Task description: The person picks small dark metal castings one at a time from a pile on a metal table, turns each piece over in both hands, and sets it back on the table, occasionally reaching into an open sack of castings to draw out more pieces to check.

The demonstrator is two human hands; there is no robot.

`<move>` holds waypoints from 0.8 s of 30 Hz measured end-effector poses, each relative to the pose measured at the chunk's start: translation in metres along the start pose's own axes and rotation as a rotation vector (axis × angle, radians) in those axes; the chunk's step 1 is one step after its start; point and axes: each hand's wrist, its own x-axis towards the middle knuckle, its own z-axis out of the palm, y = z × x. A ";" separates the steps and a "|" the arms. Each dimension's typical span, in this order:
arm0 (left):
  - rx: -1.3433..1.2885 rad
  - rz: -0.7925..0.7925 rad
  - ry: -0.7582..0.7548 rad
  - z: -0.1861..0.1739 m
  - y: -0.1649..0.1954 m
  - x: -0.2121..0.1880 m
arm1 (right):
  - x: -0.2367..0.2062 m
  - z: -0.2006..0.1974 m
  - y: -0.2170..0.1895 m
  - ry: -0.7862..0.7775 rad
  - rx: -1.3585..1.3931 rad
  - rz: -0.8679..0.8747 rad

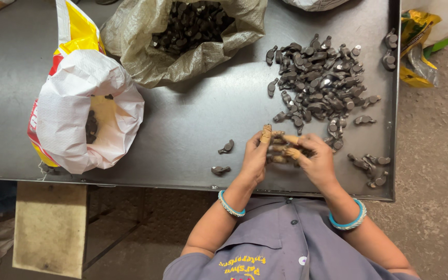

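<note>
Your two hands meet over the near edge of the metal table [193,124], fingers bunched together. Whatever small part sits between them is hidden by the taped fingertips, so I can't tell exactly what you hold. Your left hand [255,155] has its fingers curled inward, thumb raised, pressing toward the right. Your right hand [315,159] closes in from the other side, its fingertips touching the left hand's. Both wrists wear turquoise bangles.

Just beyond your right hand, toward the far right, spreads the heap of dark metal parts [320,78], loose and scattered, with the nearest ones almost under your knuckles. A few more parts [370,167] lie to the right of that hand, near the table's rim. To the left of your left hand, two stray parts [224,158] lie apart from the rest.

Farther off, at the far edge, a tan woven sack [182,39] stands open, full of the same dark pieces. On the left sits a white sack with yellow and red print [79,103], mouth open, a few dark pieces visible inside.
</note>
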 end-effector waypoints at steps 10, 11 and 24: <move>0.508 0.306 0.032 0.029 0.041 0.026 | 0.037 0.004 -0.026 0.225 -0.639 -0.275; 0.662 0.362 0.072 0.035 0.051 0.031 | 0.033 0.006 -0.025 0.204 -0.629 -0.279; 1.395 0.600 0.025 0.094 0.103 0.121 | 0.002 0.009 -0.032 0.002 -0.803 -0.473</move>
